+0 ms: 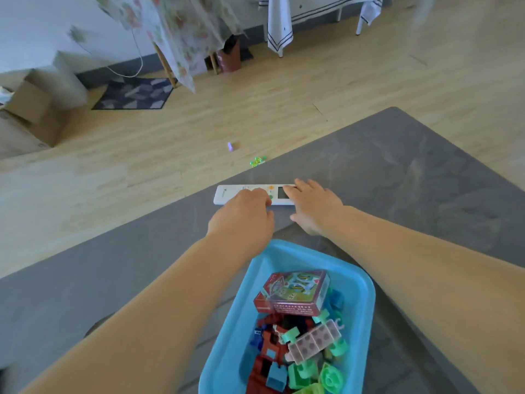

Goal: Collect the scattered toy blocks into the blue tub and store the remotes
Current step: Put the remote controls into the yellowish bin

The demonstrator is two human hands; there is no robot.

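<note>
A white remote [227, 193] lies across the far edge of the grey table [397, 172]. My left hand [244, 217] rests over its middle with curled fingers. My right hand [315, 206] lies on its right end, fingers spread over the small screen. Neither hand has lifted it. Close to me stands the blue tub [366, 291], holding several red, green and blue toy blocks [301, 354] and a small printed box [295, 291]. On the wooden floor beyond the table lie a green block [258, 161] and a tiny purple piece [230, 146].
A cardboard box [31, 109] sits at the left. A dark patterned mat [133, 93] lies by the wall. Cloth-draped tables [181, 29] stand at the back, a white striped cloth [279, 24] hanging beside them, with a brown bin [228, 58] beneath.
</note>
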